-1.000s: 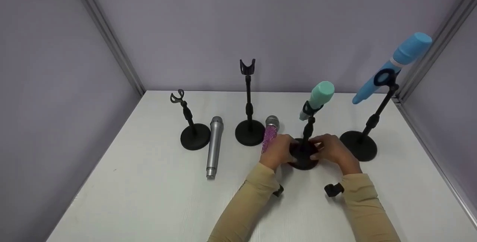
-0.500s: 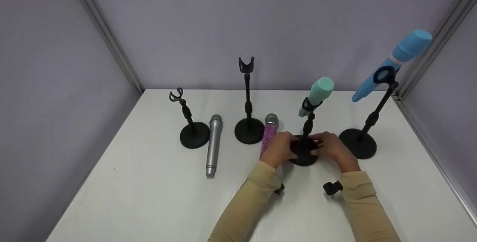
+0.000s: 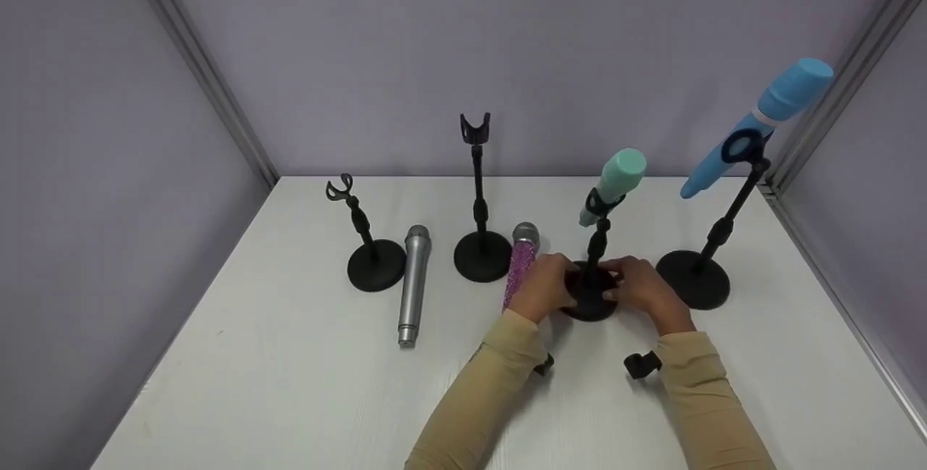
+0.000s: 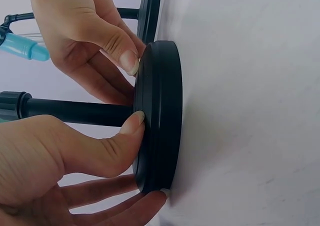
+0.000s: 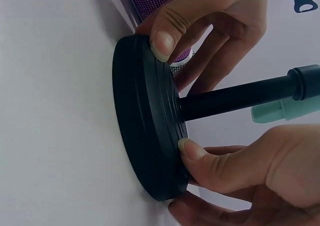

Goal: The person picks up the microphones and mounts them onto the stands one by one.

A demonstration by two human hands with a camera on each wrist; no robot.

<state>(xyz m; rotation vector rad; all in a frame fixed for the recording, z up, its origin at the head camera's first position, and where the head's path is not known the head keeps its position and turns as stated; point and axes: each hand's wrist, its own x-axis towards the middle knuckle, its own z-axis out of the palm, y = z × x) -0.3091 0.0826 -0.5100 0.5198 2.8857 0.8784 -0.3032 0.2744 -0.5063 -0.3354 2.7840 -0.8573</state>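
Note:
Both hands hold the round black base of a short microphone stand (image 3: 592, 305), which carries a mint-green microphone (image 3: 623, 173) tilted in its clip. My left hand (image 3: 542, 289) grips the base's left edge, its thumb (image 4: 131, 123) on top and fingers at the rim. On the opposite edge my right hand (image 3: 643, 289) pinches with the thumb (image 5: 192, 150) above and fingers below. The base (image 5: 145, 118) stands on or very near the tabletop; whether it touches all round I cannot tell. A pink glitter microphone (image 3: 521, 265) lies beside my left hand, partly hidden by it.
A blue microphone (image 3: 793, 93) sits in a taller stand (image 3: 695, 280) at the right. Two bare stands, one tall (image 3: 483, 256) and one short (image 3: 376, 266), are at the middle and left. A silver microphone (image 3: 415, 289) lies between them. Walls enclose the white table (image 3: 290, 383).
The held stand and both hands have shifted slightly away from me, toward the back wall. Both hands keep their grip; the head view drifts a little.

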